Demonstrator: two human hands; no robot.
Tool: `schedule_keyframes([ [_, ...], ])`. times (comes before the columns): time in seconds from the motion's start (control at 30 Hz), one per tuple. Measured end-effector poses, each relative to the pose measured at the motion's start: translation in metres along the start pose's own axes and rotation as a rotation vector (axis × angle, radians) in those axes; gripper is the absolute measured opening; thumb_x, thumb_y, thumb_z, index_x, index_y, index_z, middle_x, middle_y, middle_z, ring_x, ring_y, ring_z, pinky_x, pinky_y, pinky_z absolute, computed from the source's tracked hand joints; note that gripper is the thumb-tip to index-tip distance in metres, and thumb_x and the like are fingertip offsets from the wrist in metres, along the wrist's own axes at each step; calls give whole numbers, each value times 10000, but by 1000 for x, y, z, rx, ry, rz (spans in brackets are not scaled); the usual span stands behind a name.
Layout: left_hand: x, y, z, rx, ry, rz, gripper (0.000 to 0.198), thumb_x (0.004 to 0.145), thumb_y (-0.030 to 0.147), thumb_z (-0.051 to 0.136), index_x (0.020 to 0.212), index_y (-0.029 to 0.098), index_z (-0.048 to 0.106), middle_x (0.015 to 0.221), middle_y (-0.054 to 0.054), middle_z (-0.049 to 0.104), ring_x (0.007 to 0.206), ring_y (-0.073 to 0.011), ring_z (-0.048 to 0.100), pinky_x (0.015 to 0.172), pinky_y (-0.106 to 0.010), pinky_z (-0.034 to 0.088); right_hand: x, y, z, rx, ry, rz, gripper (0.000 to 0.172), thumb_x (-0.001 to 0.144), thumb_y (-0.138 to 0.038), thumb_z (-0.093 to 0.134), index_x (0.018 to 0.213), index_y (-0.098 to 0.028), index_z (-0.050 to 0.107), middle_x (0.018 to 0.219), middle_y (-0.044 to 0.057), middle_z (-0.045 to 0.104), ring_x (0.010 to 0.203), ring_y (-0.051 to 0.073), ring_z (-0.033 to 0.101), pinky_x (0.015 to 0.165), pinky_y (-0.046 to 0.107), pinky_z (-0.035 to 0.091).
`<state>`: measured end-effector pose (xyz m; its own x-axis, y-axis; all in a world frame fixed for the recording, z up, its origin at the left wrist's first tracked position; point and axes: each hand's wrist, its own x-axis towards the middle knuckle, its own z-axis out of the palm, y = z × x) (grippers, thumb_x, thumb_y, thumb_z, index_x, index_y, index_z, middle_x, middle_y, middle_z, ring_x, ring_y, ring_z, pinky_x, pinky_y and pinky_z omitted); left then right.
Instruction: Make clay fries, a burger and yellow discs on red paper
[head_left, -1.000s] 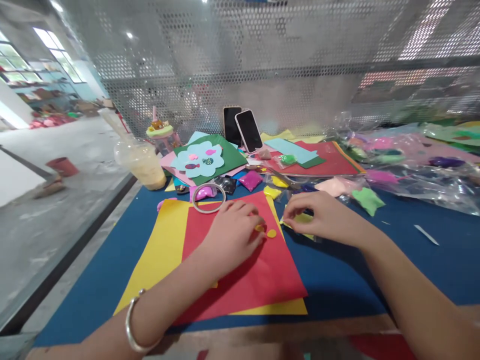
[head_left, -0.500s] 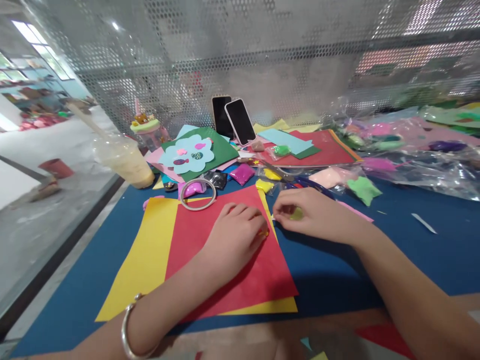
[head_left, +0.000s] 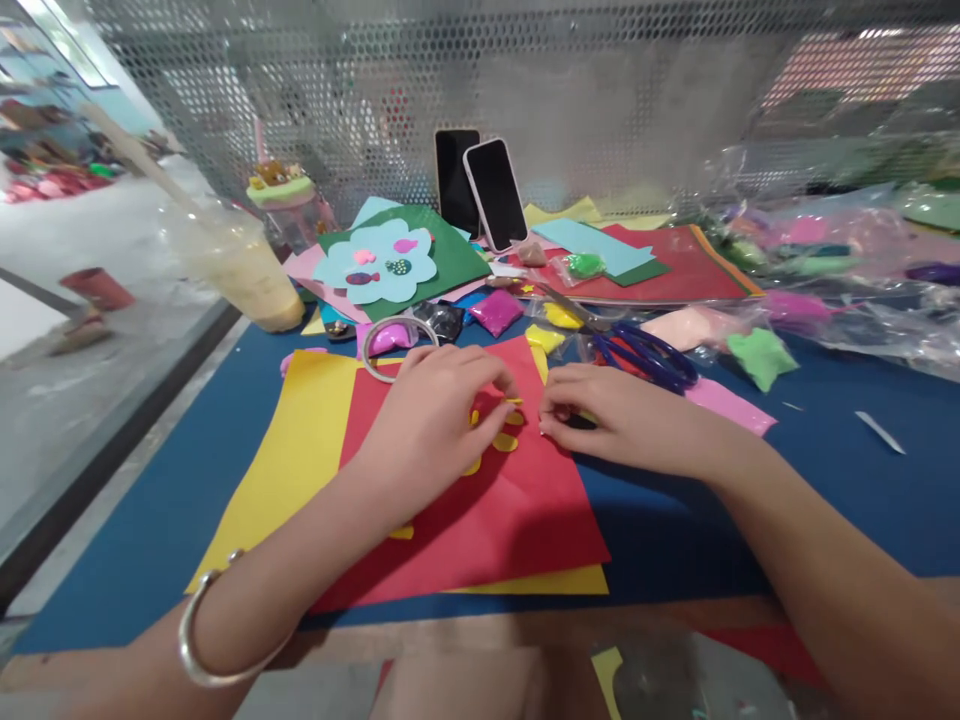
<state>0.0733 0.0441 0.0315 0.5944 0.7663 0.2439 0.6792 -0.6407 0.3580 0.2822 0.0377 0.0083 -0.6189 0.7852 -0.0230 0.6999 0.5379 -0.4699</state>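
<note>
A red sheet of paper (head_left: 517,520) lies over a yellow sheet (head_left: 289,450), with several small flat yellow pieces (head_left: 505,442) on the red. My left hand (head_left: 442,410) rests over the red sheet; its thumb and forefinger close at a thin yellow piece (head_left: 514,401). Part of the yellow shapes is hidden under this hand. Just right of the red sheet's edge, my right hand (head_left: 592,415) has its fingers curled and pinched, with a small yellow lump partly showing inside them. Blue-handled scissors (head_left: 652,355) lie behind the right hand.
A silver ring-shaped band (head_left: 367,350) sits at the sheets' far edge. Behind are clay packets (head_left: 496,312), a blue paper cloud (head_left: 379,262), two phones (head_left: 499,195) leaning on perforated metal, and a drink cup (head_left: 262,285) at left. Plastic-bagged clay (head_left: 810,240) fills the back right.
My left hand has shifted left and back, uncovering several yellow pieces on the red sheet. My right hand's fingers have drawn closer together. The view has tilted down slightly.
</note>
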Motion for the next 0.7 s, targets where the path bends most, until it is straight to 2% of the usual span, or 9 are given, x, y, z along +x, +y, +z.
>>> schedule_keyframes([
  [0.2, -1, -1, 2, 8, 17, 25, 68, 846, 216, 563, 832, 191, 625, 875, -17, 682, 854, -216, 595, 805, -380, 385, 2, 0, 2, -37, -14, 10, 175, 901, -263, 465, 776, -186, 561, 835, 31, 581, 762, 162, 535, 682, 274, 376],
  [0.5, -2, -2, 5, 10, 22, 55, 41, 823, 189, 583, 832, 189, 623, 874, -12, 672, 860, -212, 593, 809, -361, 366, 10, -2, 4, -154, -75, 53, 190, 873, -253, 487, 697, -187, 515, 752, 24, 573, 678, 154, 511, 623, 270, 333],
  [0.7, -3, -3, 8, 12, 41, 69, 54, 836, 190, 572, 830, 195, 626, 875, -9, 674, 861, -209, 592, 818, -365, 347, 15, -5, -1, -171, -141, 91, 144, 875, -256, 507, 782, -178, 584, 789, 43, 621, 659, 157, 535, 616, 271, 338],
])
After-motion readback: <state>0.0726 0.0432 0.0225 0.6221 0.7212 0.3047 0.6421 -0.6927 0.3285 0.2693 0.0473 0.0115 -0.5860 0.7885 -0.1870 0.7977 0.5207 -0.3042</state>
